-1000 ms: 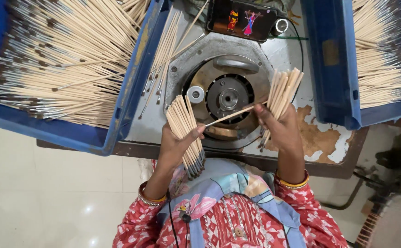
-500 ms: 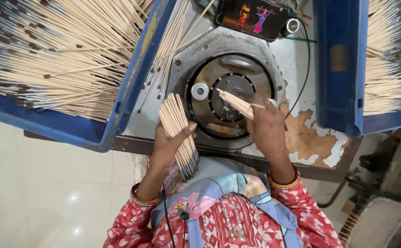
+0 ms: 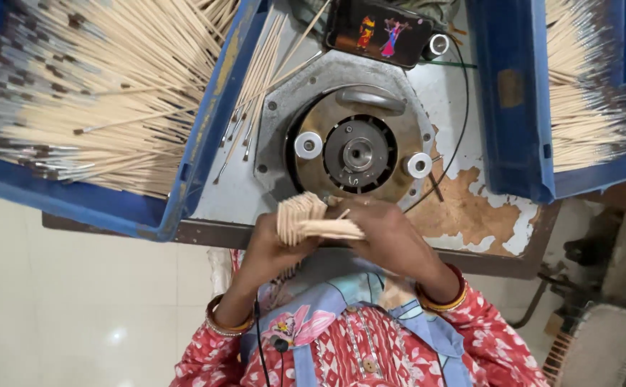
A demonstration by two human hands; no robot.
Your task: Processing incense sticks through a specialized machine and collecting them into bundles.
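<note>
Pale bamboo, thin as skewers: a bundle of sticks (image 3: pixel 306 218) sits between my two hands at the near edge of the surface (image 3: pixel 470 215), just in front of the round metal machine head (image 3: pixel 356 154). My left hand (image 3: pixel 273 247) wraps the bundle from below, its fingers closed around the shafts, while my right hand (image 3: pixel 392 240) lies across the sticks from the other side, fingers curled over them; whether the right is truly gripping or only pressing I cannot tell from this angle. I judge the sticks light and stiff but brittle, smooth enough to slide past one another, so the hold belongs around the middle of the bundle, snug rather than hard, with the ends kept level. The surface is a worn table top, its white coating peeled away to brown patches near my right wrist. A blue crate (image 3: pixel 112 208) heaped with more sticks stands to the left, a second blue crate (image 3: pixel 513 143) to the right, and a few loose sticks (image 3: pixel 255 93) lie beside the machine. A phone (image 3: pixel 381 32) with a lit screen rests at the far side. Below the surface runs a pale tiled floor (image 3: pixel 62 308).
</note>
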